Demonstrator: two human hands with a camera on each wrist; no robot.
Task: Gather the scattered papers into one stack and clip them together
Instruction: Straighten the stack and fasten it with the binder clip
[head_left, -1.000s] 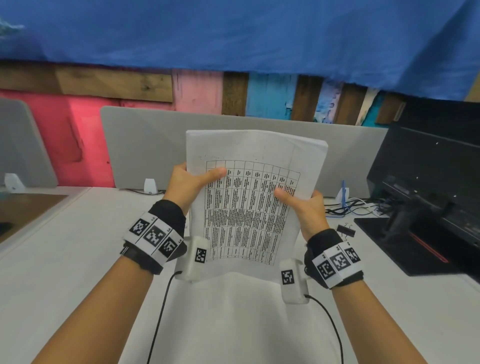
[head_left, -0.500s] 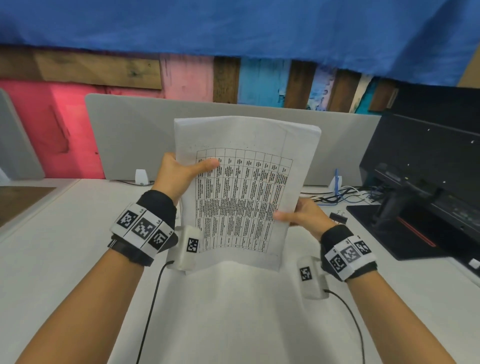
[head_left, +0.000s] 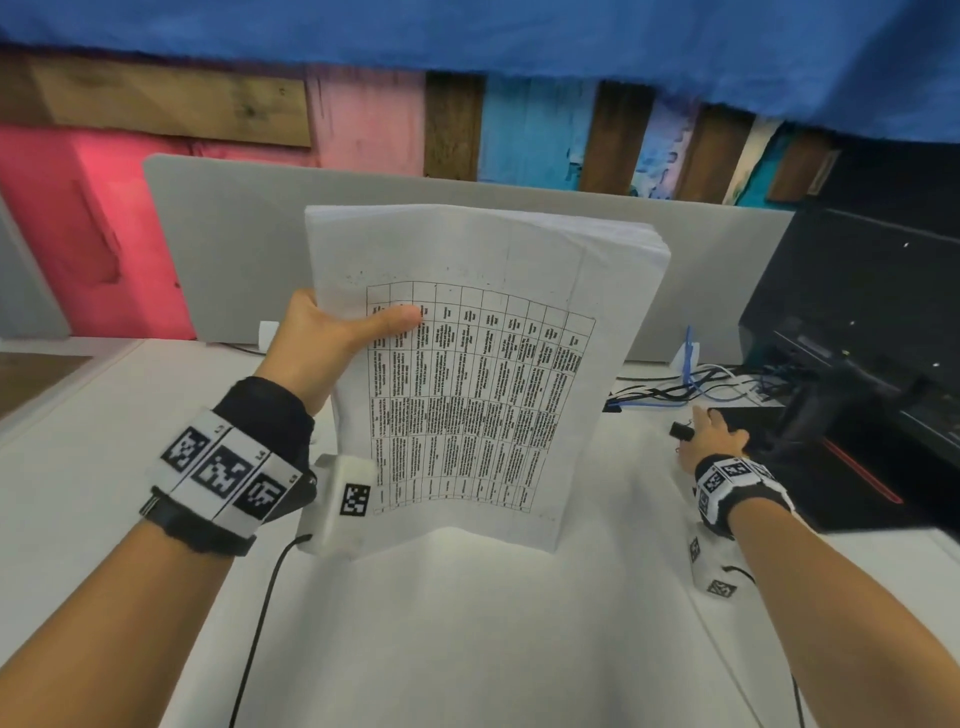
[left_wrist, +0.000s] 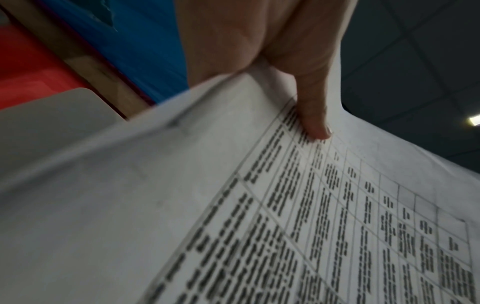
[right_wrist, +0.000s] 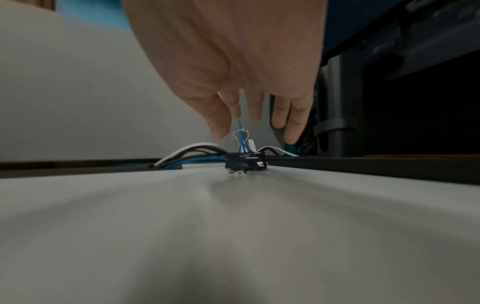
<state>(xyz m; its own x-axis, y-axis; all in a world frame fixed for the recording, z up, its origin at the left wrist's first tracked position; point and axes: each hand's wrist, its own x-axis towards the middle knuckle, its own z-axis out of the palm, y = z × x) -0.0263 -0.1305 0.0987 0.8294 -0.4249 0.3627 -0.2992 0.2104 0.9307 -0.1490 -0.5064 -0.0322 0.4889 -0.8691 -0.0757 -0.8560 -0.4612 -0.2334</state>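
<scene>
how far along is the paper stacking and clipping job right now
Gathering looks done: the papers are one squared stack, held upright by the left hand, thumb on the front sheet. In hand: the right hand reaches open-fingered just above the black binder clip on the desk, not yet gripping. Left: pick up the clip and clamp the stack.

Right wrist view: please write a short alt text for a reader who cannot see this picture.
The right hand hangs open, fingers spread, just above a black binder clip standing on the white desk, not yet touching it. Behind the clip lie white, black and blue cables; a black monitor stand rises to the right.
</scene>
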